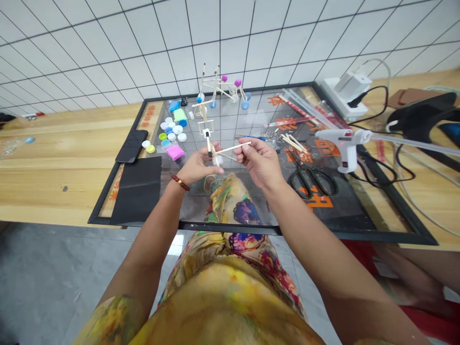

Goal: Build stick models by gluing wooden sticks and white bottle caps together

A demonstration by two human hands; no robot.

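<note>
Between finger and thumb, my left hand point(197, 166) steadies a small stick frame point(214, 154) with a white cap on it. My right hand point(263, 162) pinches a thin wooden stick point(235, 146), whose far end reaches the frame. Whether that end is joined to it I cannot tell. Just beyond my hands are further stick pieces point(205, 125), partly overlapping in view. Farther back stands a larger stick model point(219, 88) with blue caps and pink blobs. Some loose sticks point(295, 143) lie right of my right hand.
Bottle caps point(177, 129), a pink clay packet point(175, 152) and a phone point(132, 146) lie left. Black-handled scissors point(312, 182) and a white glue gun point(347, 146) with cables are right. A power strip point(339, 98) sits near the tiled wall. The glass board's black frame point(230, 227) edges the workspace.
</note>
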